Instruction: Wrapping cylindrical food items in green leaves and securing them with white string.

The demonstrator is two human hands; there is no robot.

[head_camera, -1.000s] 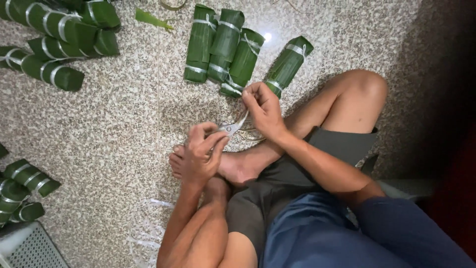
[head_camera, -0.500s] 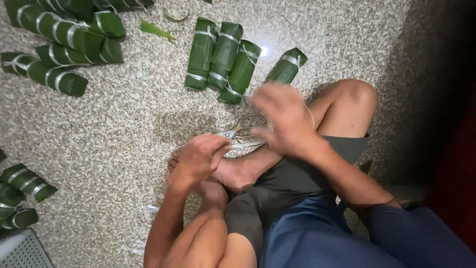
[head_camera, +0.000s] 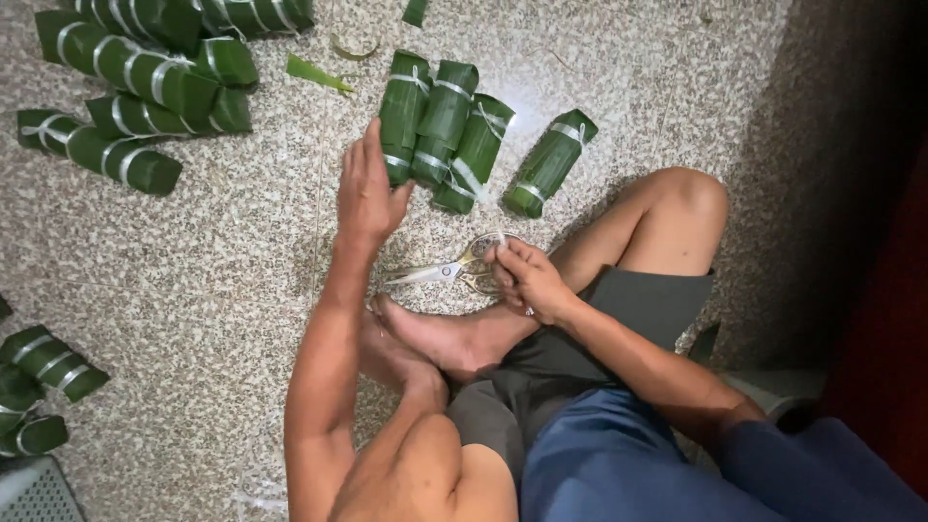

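Observation:
I sit cross-legged on a speckled stone floor. My left hand [head_camera: 367,193] is stretched forward with fingers spread, holding nothing, close to a group of three green leaf-wrapped rolls [head_camera: 440,130] tied with white string. A fourth roll [head_camera: 551,161] lies apart to their right. My right hand [head_camera: 527,275] rests at the handles of metal scissors [head_camera: 452,269] that lie on the floor by my foot, blades pointing left.
A pile of several tied green rolls [head_camera: 145,82] lies at the far left. More rolls [head_camera: 43,372] sit at the left edge, beside a pale basket corner [head_camera: 34,493]. A green leaf scrap [head_camera: 317,74] lies near the pile. A dark wall edge is on the right.
My left hand has left my foot and reached forward toward the three rolls. My right hand has come down with the scissors, which now lie on the floor.

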